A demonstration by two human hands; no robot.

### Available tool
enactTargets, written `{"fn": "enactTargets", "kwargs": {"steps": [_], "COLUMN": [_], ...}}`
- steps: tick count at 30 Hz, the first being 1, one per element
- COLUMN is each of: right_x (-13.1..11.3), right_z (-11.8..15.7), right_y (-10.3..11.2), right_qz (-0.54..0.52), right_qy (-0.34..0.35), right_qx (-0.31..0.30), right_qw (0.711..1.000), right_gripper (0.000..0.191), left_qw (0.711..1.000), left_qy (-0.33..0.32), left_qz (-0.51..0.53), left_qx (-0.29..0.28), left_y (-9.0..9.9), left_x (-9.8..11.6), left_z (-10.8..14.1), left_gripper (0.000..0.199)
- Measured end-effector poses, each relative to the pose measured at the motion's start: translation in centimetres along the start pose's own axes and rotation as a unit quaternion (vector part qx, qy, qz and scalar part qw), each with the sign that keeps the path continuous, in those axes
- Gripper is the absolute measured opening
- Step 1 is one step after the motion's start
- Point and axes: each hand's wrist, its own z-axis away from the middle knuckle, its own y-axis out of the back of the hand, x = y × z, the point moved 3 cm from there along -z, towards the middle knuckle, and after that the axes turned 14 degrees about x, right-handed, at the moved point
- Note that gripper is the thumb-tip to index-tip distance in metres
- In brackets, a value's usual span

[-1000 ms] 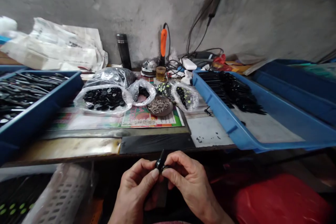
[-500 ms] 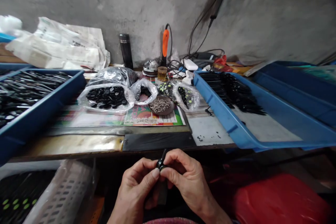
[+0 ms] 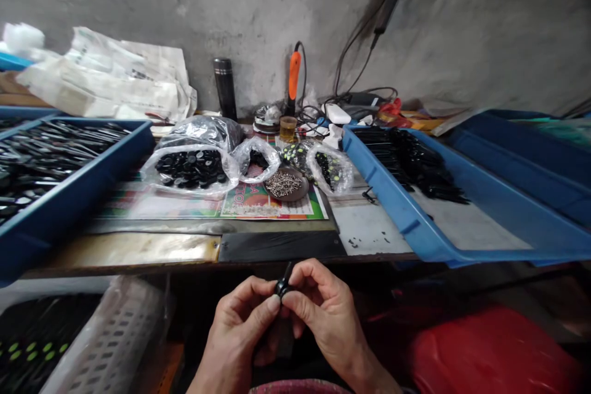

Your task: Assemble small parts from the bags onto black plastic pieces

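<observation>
My left hand and my right hand meet below the bench edge, with fingertips pinching a small black plastic part between them. A short narrow end of the part sticks upward, and the fingers hide the rest of it. Beyond the hands, a bag of round black discs and a dish of small metal pins lie on a printed sheet. A blue tray holding black strips stands to the right.
A second blue tray of long black pieces sits at the left, with a white plastic crate below it. A red object sits at lower right. An orange-handled tool, a black flask and cables stand against the wall.
My view has drifted slightly, so the bench appears shifted right and up. Both hands still pinch the black part, and they sit a little higher.
</observation>
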Motion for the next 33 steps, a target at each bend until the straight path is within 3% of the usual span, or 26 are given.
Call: {"fn": "enactTargets", "kwargs": {"steps": [11,18,33], "right_x": [0.8,0.3,0.8], "right_z": [-0.8,-0.8,-1.1], "right_y": [-0.3,-0.4,-0.2], "right_qz": [-0.108,-0.093,-0.072], "right_qy": [-0.111,-0.099,-0.092], "right_qx": [-0.068,-0.039,-0.061], "right_qw": [0.986,0.990,0.991], "right_gripper": [0.042,0.042,0.043], "left_qw": [1.000,1.000,1.000], "left_qy": [-0.014,-0.012,-0.015], "left_qz": [-0.003,0.019,0.003], "left_qx": [-0.016,-0.007,0.003], "left_y": [0.4,0.2,0.4], "left_x": [0.2,-0.1,0.0], "left_z": [0.0,0.0,-0.1], "left_gripper": [0.035,0.034,0.038]}}
